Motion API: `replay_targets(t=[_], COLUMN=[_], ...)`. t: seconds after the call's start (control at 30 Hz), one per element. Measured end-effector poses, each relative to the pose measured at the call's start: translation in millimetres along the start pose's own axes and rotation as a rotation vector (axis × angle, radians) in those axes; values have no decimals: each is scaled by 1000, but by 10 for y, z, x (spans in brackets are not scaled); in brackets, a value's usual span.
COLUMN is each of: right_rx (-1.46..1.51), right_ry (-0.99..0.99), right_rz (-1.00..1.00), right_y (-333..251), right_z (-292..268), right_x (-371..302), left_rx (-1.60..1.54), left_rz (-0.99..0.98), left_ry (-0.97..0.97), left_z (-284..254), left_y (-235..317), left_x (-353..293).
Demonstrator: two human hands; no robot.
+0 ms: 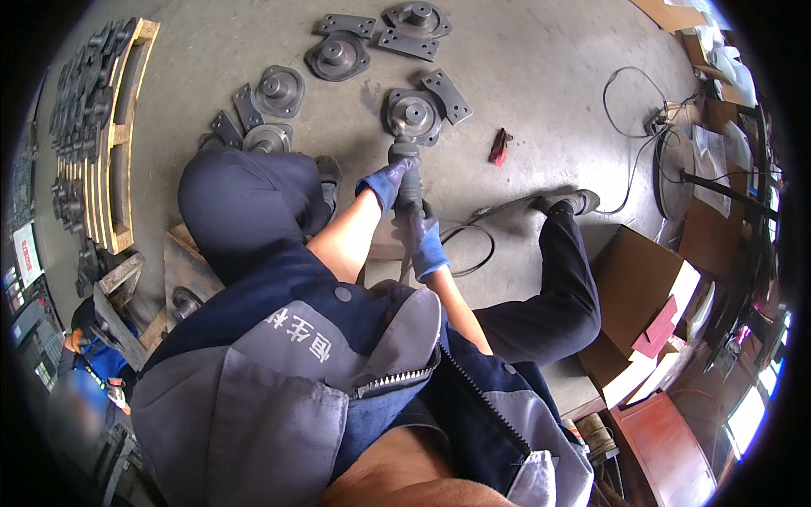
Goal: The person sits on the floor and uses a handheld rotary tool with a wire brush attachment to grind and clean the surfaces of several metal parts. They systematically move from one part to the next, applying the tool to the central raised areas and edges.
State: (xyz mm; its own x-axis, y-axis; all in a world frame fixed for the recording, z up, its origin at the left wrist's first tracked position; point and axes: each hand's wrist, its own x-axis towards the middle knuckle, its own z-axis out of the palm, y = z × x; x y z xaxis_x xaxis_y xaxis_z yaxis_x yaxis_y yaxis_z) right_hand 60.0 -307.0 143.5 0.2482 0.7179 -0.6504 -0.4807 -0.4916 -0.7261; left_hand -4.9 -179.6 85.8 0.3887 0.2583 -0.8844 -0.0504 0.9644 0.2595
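Between my legs I hold a dark, long-bodied power grinder (409, 190), seemingly a die grinder. Its tip meets or nearly meets the near side of a round grey metal flange with a raised hub (416, 113) on the floor; the exact contact is too small to tell. My left hand (389, 179), in a blue and dark glove, is closed round the tool's front part. Farther back, my gloved right hand (422, 241) wraps its rear end. A flat steel plate with holes (447, 97) lies against the flange's right side.
Several more flanges (336, 55) and drilled plates (408, 45) lie ahead and left. A red and black object (501, 147) rests at right. A black cable (486, 232) loops near my right foot. Stacked parts fill a wooden pallet (127, 135); an open cardboard box (638, 296) stands right. Another person (101, 372) is at lower left.
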Motion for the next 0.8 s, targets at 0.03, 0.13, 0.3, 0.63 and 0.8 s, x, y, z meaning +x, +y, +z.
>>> replay_targets(t=[0.03, 0.13, 0.3, 0.63, 0.8], right_rx=[8, 32, 21, -9, -62], right_ry=[5, 30, 35, 0, -88], right_rz=[-1, 35, 42, 24, 42], right_y=[-4, 3, -5, 154, 127], right_z=[-4, -13, -52, -131, -185], right_x=[-15, -35, -110, -48, -27], left_rx=[0, 34, 38, 72, 103], left_rz=[-12, -1, -38, 32, 10], left_ry=[4, 3, 20, -8, 48], left_z=[21, 63, 162, 137, 236], left_y=[0, -20, -3, 0, 97], left_x=[-21, -108, -260, -318, -458])
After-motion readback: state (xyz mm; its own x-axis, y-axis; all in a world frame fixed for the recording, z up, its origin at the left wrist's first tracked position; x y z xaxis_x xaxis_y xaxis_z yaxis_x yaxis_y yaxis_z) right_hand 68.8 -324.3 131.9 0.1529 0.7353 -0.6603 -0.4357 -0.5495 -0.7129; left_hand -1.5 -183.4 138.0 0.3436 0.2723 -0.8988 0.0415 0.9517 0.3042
